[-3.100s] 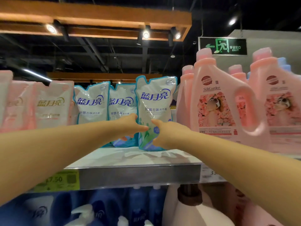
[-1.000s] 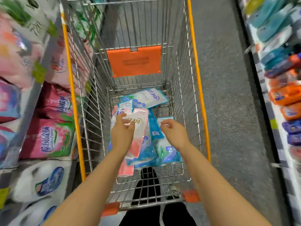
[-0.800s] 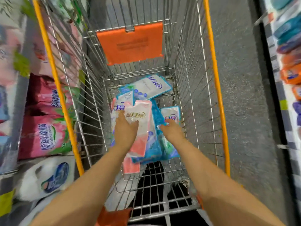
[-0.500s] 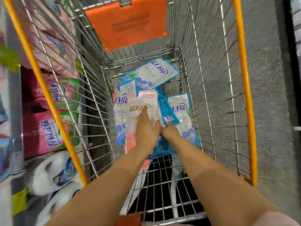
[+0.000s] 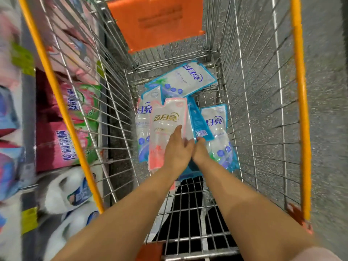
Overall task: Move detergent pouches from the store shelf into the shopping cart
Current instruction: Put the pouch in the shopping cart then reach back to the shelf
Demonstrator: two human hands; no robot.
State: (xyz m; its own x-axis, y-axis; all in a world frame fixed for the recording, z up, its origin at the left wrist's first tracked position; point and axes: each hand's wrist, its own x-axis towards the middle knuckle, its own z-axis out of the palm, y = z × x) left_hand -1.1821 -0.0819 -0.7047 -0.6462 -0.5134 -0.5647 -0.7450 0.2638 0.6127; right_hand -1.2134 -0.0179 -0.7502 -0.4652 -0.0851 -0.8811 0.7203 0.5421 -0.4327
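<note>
left hand [image 5: 177,149] flat on lengthwise pink pouch [image 5: 166,129]

Bright, even overhead light; soft shadows. Motion blur smears left shelf goods [image 5: 62,132]; wide-angle bending at edges.

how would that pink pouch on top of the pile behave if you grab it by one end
The pink pouch would probably sag: it drapes over the blue pouches beneath. Its film looks glossy, so perhaps slippery. It bulges, so it is likely liquid-heavy for its size.
</note>
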